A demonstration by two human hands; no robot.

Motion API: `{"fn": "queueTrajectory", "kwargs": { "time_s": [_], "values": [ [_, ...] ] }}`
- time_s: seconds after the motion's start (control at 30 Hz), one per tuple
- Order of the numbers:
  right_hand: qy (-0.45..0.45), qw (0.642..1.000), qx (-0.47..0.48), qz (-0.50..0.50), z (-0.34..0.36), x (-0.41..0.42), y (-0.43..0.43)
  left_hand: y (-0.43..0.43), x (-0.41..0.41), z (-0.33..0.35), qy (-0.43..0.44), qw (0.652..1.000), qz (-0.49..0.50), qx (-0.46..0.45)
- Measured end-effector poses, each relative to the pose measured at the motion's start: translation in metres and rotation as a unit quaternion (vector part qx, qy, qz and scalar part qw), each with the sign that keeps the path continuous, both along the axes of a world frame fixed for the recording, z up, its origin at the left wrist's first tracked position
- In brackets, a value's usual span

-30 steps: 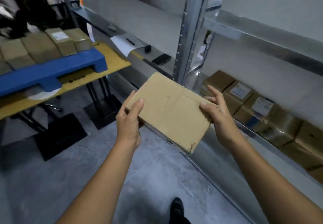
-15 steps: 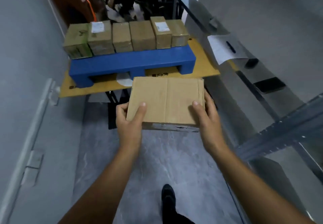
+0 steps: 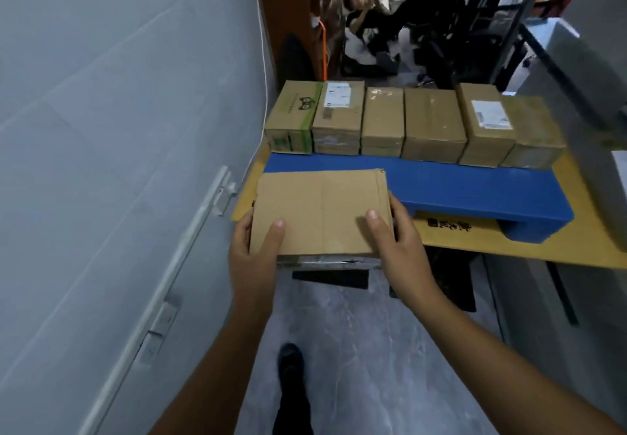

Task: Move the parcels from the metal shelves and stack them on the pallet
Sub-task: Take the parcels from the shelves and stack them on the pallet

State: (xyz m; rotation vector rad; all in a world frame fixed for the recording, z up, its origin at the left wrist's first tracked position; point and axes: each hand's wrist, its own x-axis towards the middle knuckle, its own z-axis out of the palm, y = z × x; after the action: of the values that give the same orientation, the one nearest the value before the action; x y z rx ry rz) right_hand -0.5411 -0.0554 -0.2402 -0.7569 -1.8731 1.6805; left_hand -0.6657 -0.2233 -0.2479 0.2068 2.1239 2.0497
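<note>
The left hand (image 3: 256, 248) is closed on the near left corner of a flat cardboard parcel (image 3: 322, 212), with the thumb laid on the top face and the fingers hidden beneath. The right hand (image 3: 397, 248) is closed on the near right corner in the same manner, thumb on top and fingers curled under the edge. The parcel is held level between both hands, clear of the floor (image 3: 356, 333), and its far edge is seen over the near left part of the blue pallet (image 3: 475, 190). Whether it touches the pallet cannot be told from this view. The pallet is carried on a yellow-topped counter (image 3: 509, 244), which is set against the wall (image 3: 101, 129) on the left. A row of parcels (image 3: 424, 126), six in number, is stood side by side along the far edge of the pallet, each touching the next. A strip of blue surface is shown between that row and the near edge. A dark shoe (image 3: 290, 360) is seen on the floor below the arms. The step in hand is judged to be the carry to the pallet, close to its end. For the next move, the parcel should be advanced over the near strip, lowered flat in front of the row, squared to the left end, and released by both hands only once it is fully supported.
</note>
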Motion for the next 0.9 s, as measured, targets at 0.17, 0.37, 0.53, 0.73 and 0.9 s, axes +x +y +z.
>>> {"fn": "queueTrajectory", "kwargs": {
  "time_s": [0.17, 0.37, 0.53, 0.73, 0.9],
  "values": [
    [-0.016, 1.0, -0.002, -0.02, -0.03, -0.107, 0.028, 0.028, -0.111, -0.028, -0.017, 0.999, -0.039, 0.021],
    [-0.064, 0.996, -0.023, -0.065, -0.074, -0.209, 0.073, 0.076, -0.226, -0.07, -0.064, 0.995, -0.082, 0.004],
    [-0.096, 0.991, -0.026, -0.084, -0.099, -0.25, 0.095, 0.108, -0.275, -0.096, -0.081, 0.991, -0.106, -0.017],
    [-0.096, 0.987, -0.043, -0.118, -0.111, -0.271, 0.106, 0.124, -0.297, -0.109, -0.092, 0.989, -0.116, -0.018],
    [-0.105, 0.985, -0.051, -0.126, -0.113, -0.275, 0.107, 0.129, -0.307, -0.112, -0.093, 0.989, -0.114, -0.018]
  ]
}}
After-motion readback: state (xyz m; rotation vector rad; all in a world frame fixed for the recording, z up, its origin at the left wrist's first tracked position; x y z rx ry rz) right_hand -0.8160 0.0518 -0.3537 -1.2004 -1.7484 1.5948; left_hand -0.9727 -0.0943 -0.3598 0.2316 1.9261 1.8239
